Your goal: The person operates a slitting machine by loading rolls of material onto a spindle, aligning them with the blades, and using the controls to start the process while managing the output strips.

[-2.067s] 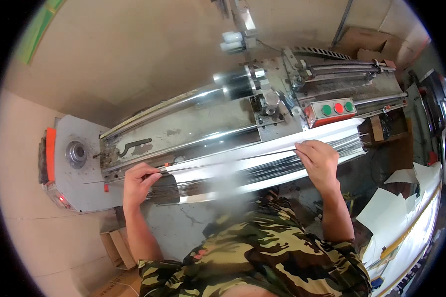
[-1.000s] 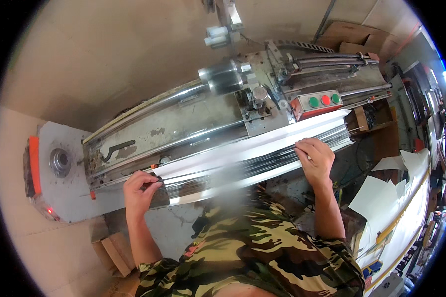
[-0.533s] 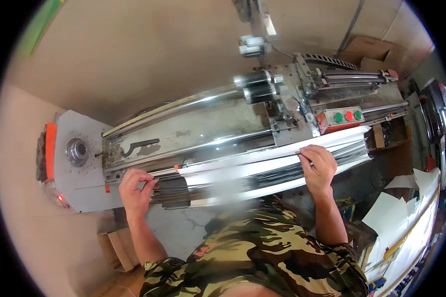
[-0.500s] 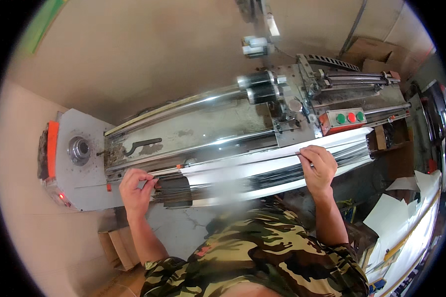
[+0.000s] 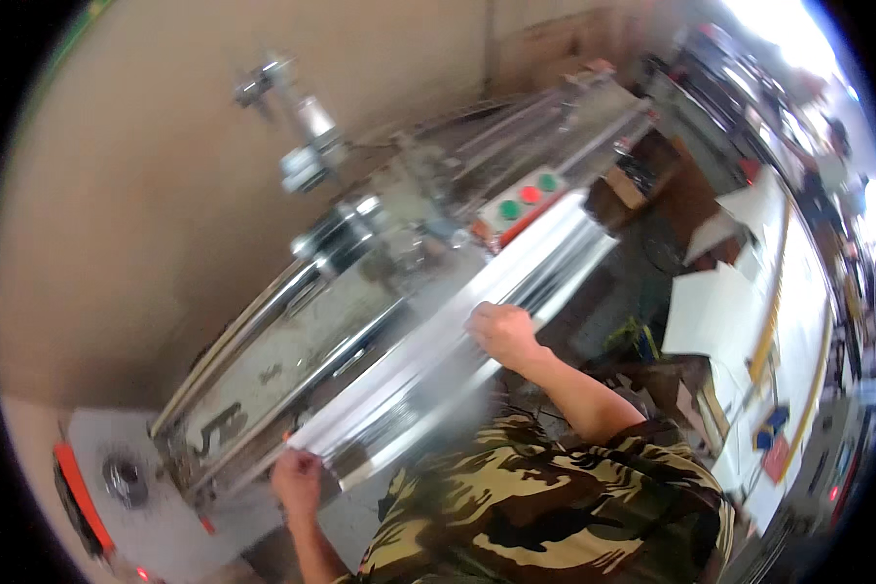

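The picture is smeared by motion. My left hand (image 5: pixel 297 479) is closed in a pinch at the near-left end of a long white sheet (image 5: pixel 448 321) lining a trough. Farther right, my right hand (image 5: pixel 504 333) is closed above the sheet's middle. Any thin rod between my fingers is lost in the blur. Several thin dark rods (image 5: pixel 547 280) lie in a bundle along the sheet, streaked and partly behind my right hand. The trough runs along the near side of a long machine bed (image 5: pixel 331 336).
A control box (image 5: pixel 529 198) with green and red buttons sits beside the sheet's far end. A hook spanner (image 5: pixel 222 426) lies on the bed. Left is a round chuck (image 5: pixel 125 480) on a grey housing. White sheets (image 5: pixel 715 311) cover a surface at the right.
The view has swung to the right, so the machine now slants across it. Earlier, both hands pinched a thin dark rod over the bundle; now they appear closer together.
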`<state>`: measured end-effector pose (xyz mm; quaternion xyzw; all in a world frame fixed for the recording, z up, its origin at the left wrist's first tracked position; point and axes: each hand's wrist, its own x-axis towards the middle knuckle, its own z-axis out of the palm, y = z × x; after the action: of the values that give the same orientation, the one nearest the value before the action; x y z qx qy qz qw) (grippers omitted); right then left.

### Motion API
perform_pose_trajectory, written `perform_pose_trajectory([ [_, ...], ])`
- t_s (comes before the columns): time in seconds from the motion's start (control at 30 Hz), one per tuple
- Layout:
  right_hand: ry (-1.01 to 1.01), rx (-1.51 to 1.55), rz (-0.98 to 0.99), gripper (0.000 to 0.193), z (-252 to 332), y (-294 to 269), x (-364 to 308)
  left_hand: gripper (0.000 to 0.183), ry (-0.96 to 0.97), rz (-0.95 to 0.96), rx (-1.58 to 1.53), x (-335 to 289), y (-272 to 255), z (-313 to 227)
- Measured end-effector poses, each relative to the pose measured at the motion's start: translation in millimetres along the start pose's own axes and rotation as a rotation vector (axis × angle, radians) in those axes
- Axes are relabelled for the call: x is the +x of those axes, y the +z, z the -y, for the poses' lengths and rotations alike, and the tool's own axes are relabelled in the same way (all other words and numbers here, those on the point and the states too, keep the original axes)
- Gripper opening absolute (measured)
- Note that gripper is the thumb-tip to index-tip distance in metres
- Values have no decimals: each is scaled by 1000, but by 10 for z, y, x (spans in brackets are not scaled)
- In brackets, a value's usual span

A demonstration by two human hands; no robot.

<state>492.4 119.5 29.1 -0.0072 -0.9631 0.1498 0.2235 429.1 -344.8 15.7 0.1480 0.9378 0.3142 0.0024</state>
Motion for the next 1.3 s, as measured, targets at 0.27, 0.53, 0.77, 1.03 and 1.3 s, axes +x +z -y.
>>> perform_pose_trajectory([
  [0.27, 409, -21, -185, 20, -502, -219, -931, 25, -21, 375, -73, 172, 1218, -360],
  [0.53, 1366, 219, 265, 37, -463, -196, -3003, 44, 353, 360, 244, 379, 1445, -1303],
  [0.77, 1120, 270, 130, 27, -1233, -269, -2949, 31, 435, 291, 137, 727, 2249, -2002],
  [1.03, 947, 487, -208, 19, -1837, -933, -1662, 21, 343, 370, 264, 738, 2489, -2140],
  [1.3, 1125, 539, -272, 17, -2748, -970, -1547, 14, 225, 504, 387, 872, 2530, -2496],
])
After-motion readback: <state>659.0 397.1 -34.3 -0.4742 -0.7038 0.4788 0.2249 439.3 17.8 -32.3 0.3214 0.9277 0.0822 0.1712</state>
